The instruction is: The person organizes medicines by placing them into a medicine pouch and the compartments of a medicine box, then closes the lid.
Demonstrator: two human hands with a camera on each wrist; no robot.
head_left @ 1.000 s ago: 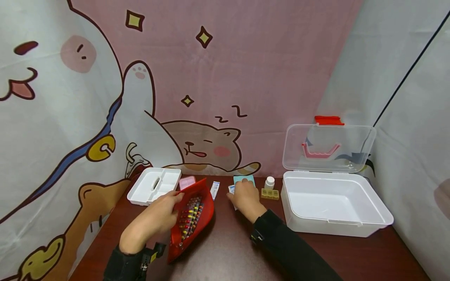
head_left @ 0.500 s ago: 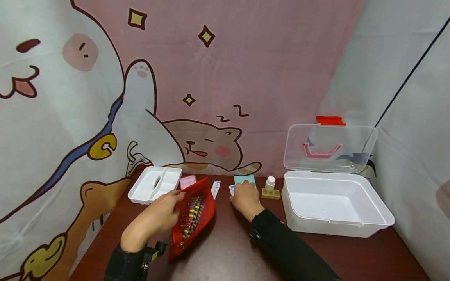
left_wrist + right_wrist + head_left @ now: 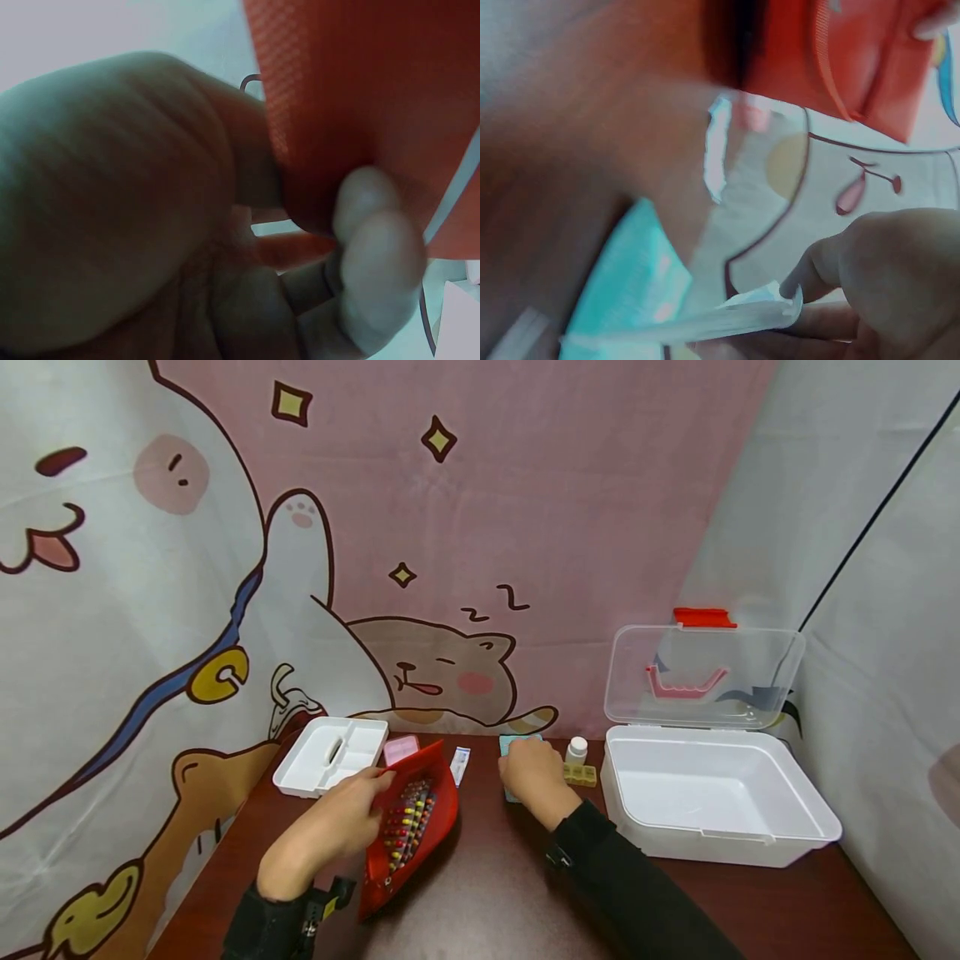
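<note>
My left hand (image 3: 330, 822) grips the upper left edge of a red zip pouch (image 3: 442, 785), its mouth gaping to show rows of small multicoloured pieces. In the left wrist view, curled fingertips press against the red material (image 3: 337, 90). At the back of the table, my right hand (image 3: 536, 777) is over a teal packet (image 3: 513, 742), partly covering it. The right wrist view shows a thin white packet (image 3: 735, 319) pinched between thumb and fingers, just above the teal packet (image 3: 641, 262). A small white-and-blue sachet (image 3: 460, 767) lies between the pouch and my right hand.
A white divided case (image 3: 300, 768) and a pink box (image 3: 401, 748) lie behind the pouch. A white bottle (image 3: 576, 750) stands behind a yellowish pill box (image 3: 581, 775). On the right, a large white box (image 3: 690, 839) has its clear lid (image 3: 630, 677) raised.
My right hand has picked up a white packet beside the teal one and shifted slightly right. My left hand and the red pouch have stayed in place.
</note>
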